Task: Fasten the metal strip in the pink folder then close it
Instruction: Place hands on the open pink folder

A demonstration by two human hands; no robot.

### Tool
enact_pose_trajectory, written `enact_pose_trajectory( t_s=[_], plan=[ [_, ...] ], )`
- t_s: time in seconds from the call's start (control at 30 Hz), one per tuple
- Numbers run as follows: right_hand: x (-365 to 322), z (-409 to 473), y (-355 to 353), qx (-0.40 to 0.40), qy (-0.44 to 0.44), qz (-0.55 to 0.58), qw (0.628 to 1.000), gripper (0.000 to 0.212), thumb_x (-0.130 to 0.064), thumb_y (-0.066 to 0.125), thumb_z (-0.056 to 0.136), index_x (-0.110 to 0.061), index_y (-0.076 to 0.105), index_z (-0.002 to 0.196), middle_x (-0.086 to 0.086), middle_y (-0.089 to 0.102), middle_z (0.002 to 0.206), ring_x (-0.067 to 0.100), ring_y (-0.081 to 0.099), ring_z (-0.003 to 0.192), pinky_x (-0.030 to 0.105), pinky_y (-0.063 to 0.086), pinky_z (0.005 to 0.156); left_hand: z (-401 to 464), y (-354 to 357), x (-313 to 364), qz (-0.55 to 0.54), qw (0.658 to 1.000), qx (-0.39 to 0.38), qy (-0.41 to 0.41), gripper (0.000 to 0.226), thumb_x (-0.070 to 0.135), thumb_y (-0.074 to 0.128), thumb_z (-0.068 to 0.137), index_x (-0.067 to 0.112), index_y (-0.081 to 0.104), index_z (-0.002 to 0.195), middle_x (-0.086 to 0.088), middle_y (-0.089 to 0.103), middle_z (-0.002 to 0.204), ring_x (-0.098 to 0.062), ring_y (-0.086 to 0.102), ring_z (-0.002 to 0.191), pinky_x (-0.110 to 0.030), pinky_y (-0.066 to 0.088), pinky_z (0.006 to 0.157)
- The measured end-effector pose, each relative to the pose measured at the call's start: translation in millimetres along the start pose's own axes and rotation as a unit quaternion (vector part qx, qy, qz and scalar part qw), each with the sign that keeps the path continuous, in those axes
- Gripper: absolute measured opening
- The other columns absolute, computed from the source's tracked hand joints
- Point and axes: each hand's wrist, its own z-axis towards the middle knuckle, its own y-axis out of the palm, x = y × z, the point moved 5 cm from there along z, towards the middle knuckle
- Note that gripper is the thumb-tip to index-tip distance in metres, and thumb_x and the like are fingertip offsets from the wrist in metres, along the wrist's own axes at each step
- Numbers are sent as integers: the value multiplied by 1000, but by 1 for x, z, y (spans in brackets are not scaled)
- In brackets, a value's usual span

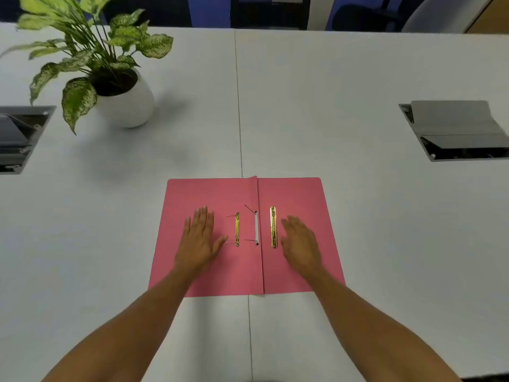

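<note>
The pink folder (239, 274) lies spread open and flat on the white table, its fold running down the middle. A gold metal strip (273, 226) lies loose on the right flap. On the left flap sits a gold fastener bar (237, 229) with two thin prongs pointing left. A white strip (256, 228) with thin prongs runs beside the fold. My left hand (199, 238) rests flat on the left flap, fingers apart, thumb near the lower prong. My right hand (300, 242) lies flat on the right flap, just right of the gold strip. Neither hand holds anything.
A potted plant in a white pot (125, 104) stands at the back left. Grey cable hatches are set into the table at the far left (20, 139) and far right (457, 130). A seam (239, 106) runs down the tabletop under the folder.
</note>
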Motion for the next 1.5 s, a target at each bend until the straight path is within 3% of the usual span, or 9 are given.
enact_pose_trajectory(
  t_s=[0.1,0.2,0.3,0.4,0.73,1.1,1.33,1.4,1.5],
  plan=[
    [-4,-5,7,14,-32,24,999,22,-12,60,90,-11,66,111,12,70,112,28,64,106,39,48,95,-11,24,-5,-7,999,-47,-7,100,77,-6,79,9,2,152,-9,-7,160,-25,-9,149,-44,-3,122],
    [-4,-7,12,4,-19,44,999,13,-15,63,89,-14,72,100,5,75,97,19,67,87,29,50,84,-20,47,-10,-12,997,-79,-21,94,74,-1,81,12,-5,152,-8,-10,162,-22,-13,149,-42,-7,121],
    [-6,-2,18,-7,-21,47,999,14,-17,64,90,-15,72,100,3,75,95,17,66,84,26,47,82,-21,54,-11,-27,995,-94,-35,87,69,6,86,13,-7,152,-8,-12,162,-22,-17,148,-42,-9,120],
    [-8,3,23,-28,-24,34,999,13,-15,63,90,-13,73,98,4,75,92,20,63,83,33,53,80,-23,61,-10,-19,994,-105,-33,84,67,9,88,15,-13,151,-8,-19,160,-25,-22,146,-43,-14,118],
    [-8,7,29,-46,-9,-8,999,12,-4,68,83,-11,72,93,6,72,94,19,58,88,31,50,75,-22,66,-11,-7,994,-107,-32,82,66,4,87,16,-18,149,-9,-25,157,-26,-26,144,-44,-17,117],
    [-15,0,31,-67,-48,-67,994,27,7,57,83,-5,64,106,11,67,104,23,56,94,34,48,79,-29,71,-12,-13,994,-99,-41,85,69,2,85,17,-16,150,-8,-23,159,-25,-26,145,-43,-17,118],
    [-18,-9,30,-72,-34,-26,996,27,6,56,86,-3,59,111,12,62,105,23,55,90,35,50,77,-36,68,-10,-27,994,-99,-26,95,76,-6,78,15,-15,150,-9,-22,159,-26,-25,145,-44,-15,119],
    [-20,-10,30,-75,-23,-3,997,28,7,56,87,-4,57,113,11,60,106,20,54,86,29,50,71,-35,65,-9,-38,994,-95,-34,94,75,2,81,14,-10,151,-9,-19,160,-25,-24,146,-45,-14,119],
    [-29,-8,28,-77,-24,33,996,32,8,54,86,-4,54,116,10,56,110,13,50,78,22,43,61,-28,49,-1,-97,993,-30,-62,79,64,29,91,15,17,152,-7,-1,163,-24,-9,150,-44,-3,121]
  ],
)
